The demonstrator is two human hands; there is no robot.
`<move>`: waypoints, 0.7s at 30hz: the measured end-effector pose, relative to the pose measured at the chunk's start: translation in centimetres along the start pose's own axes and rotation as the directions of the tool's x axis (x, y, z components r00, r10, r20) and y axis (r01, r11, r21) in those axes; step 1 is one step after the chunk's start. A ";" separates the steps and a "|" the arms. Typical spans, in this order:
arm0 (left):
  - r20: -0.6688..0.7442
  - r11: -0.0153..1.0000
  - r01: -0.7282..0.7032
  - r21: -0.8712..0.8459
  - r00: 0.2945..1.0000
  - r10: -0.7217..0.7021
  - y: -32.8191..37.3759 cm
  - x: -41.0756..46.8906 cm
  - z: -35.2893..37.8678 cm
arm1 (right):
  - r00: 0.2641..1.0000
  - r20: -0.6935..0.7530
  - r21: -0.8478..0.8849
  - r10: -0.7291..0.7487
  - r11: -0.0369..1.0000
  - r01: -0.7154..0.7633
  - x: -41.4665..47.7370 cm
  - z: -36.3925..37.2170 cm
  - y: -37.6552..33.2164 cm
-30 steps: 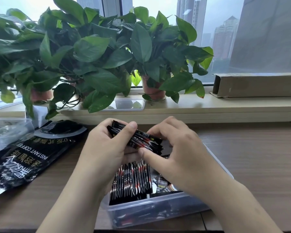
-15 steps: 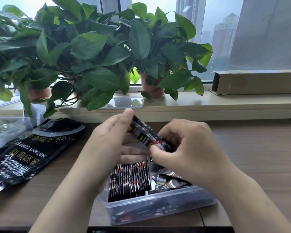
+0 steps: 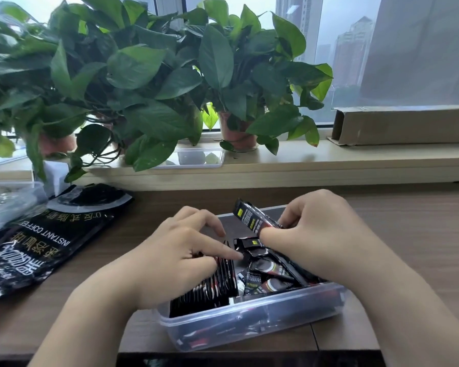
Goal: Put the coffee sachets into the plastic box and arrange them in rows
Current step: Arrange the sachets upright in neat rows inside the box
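- The clear plastic box (image 3: 249, 324) sat on the worktop (image 3: 408, 234).
- Its left part held a row of coffee sachets (image 3: 210, 287) standing on edge, and loose sachets (image 3: 270, 276) lay jumbled in its right part.
- The left hand (image 3: 180, 247) rested on the row, its forefinger stretched out and touching a loose one.
- The right hand (image 3: 326, 234) pinched a single sachet (image 3: 252, 221) above the box.
- A black coffee bag (image 3: 37, 242) lay to the left.

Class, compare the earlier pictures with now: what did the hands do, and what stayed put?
The left hand let go of the sachet bundle and dropped into the plastic box, fingers on the standing row. The right hand now grips the bundle alone. Box and coffee bag stayed put.
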State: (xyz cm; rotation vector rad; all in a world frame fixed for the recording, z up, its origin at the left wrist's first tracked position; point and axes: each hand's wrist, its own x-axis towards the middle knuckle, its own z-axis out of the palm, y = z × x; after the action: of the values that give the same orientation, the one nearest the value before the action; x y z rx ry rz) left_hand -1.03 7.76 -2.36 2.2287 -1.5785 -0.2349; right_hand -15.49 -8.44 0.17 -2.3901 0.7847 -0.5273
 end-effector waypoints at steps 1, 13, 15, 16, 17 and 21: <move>0.042 0.998 0.018 0.067 0.999 -0.020 0.2 0.2 0.0 | 1.000 0.016 -0.041 0.004 0.999 -0.003 -0.1 0.2 -0.2; 0.099 0.940 0.005 0.340 0.994 -0.042 1.0 0.7 0.7 | 0.993 0.118 -0.360 -0.031 0.930 0.071 -0.9 1.3 -2.2; 0.088 0.935 0.006 0.354 0.995 -0.040 1.0 0.7 0.8 | 0.985 0.154 -0.404 -0.074 0.905 0.131 -0.8 1.9 -2.7; 0.082 0.935 0.007 0.355 0.996 -0.039 1.0 0.7 0.8 | 0.982 0.168 -0.420 -0.087 0.895 0.151 -0.7 2.2 -2.9; 0.078 0.935 0.007 0.355 0.996 -0.037 1.0 0.7 0.8 | 0.979 0.182 -0.434 -0.091 0.886 0.163 -0.6 2.5 -3.1; 0.061 0.933 0.000 0.359 0.998 -0.024 0.8 0.7 1.0 | 0.950 0.301 -0.442 -0.083 0.870 0.216 -0.1 3.4 -3.2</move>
State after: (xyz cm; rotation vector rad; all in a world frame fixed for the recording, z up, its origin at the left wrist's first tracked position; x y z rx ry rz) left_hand -1.83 6.65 -2.84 2.5257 -1.7604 -0.0203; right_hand -12.47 -4.95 -0.51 -2.9110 0.6573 -0.0509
